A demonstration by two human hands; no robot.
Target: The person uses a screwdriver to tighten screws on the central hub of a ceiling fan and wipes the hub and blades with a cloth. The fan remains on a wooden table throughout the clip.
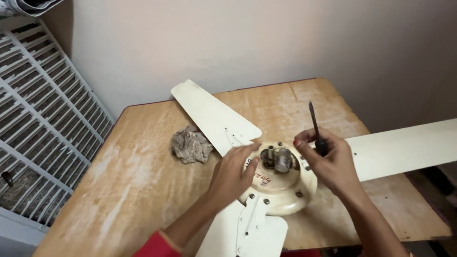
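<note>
Head view, left hand (pixel 233 171) flat on fan motor hub (pixel 278 178), right hand (pixel 328 159) (probably fist-tight) holding screwdriver (pixel 316 128) just beside it

A cream-painted metal ceiling fan (pixel 281 183), its finish glossy and smooth, lies on a worn wooden table (pixel 143 171) with a scuffed, matt top. Bare grey metal shows at the hub (pixel 277 159). A crumpled, rough cloth rag (pixel 191 146) sits nearby.
</note>
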